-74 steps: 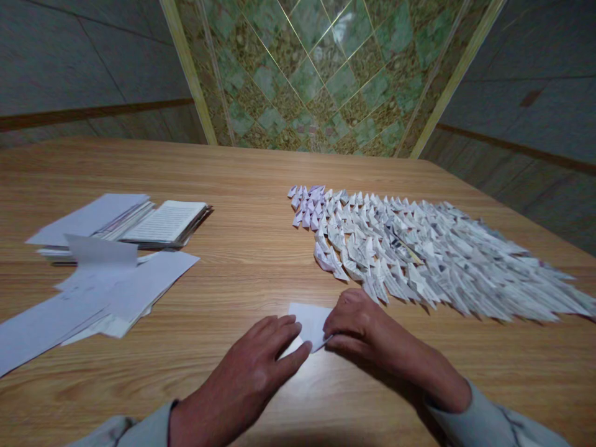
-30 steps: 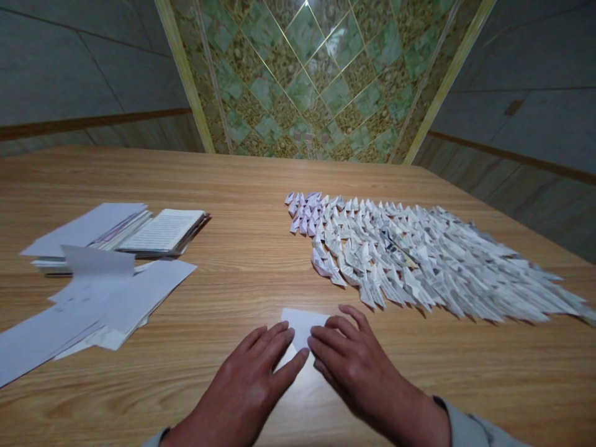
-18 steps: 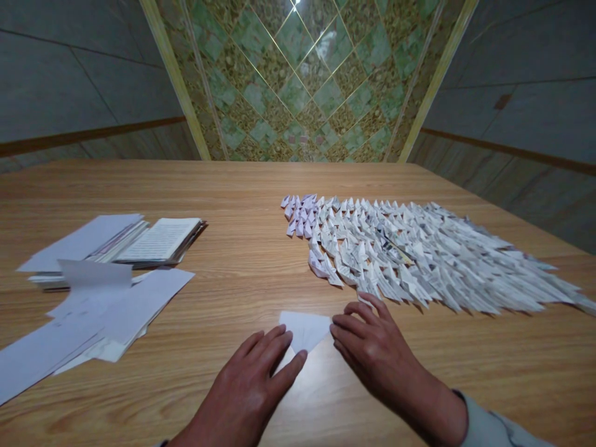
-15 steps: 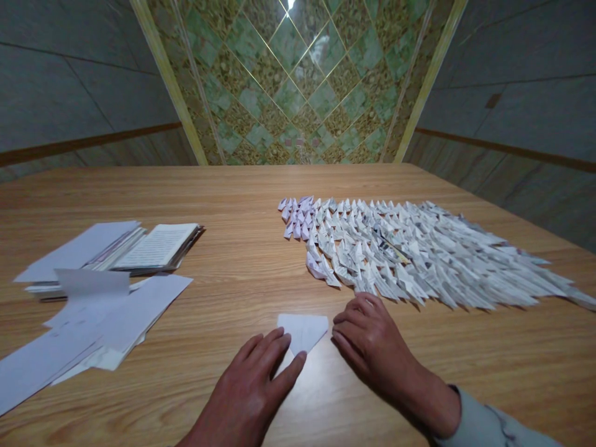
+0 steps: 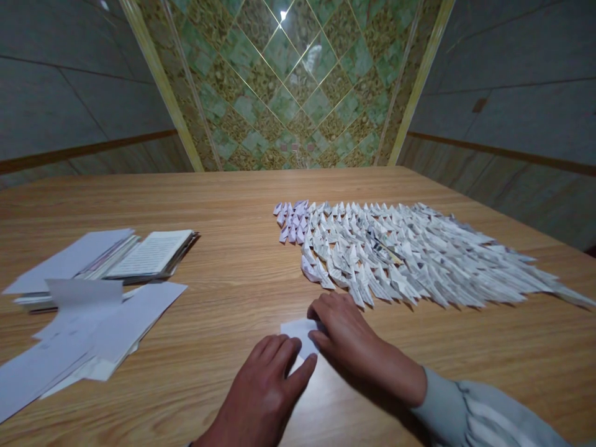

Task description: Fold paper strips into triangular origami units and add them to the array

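My left hand (image 5: 267, 388) rests on a small white paper (image 5: 297, 330) at lower centre, thumb parted from fingers; my right hand (image 5: 344, 329) curls over its right side, whether pinching I cannot tell. It looks part-folded. Finished-looking folded paper pieces (image 5: 405, 287) crowd the right; flat loose sheets (image 5: 142, 310) remain lower left.
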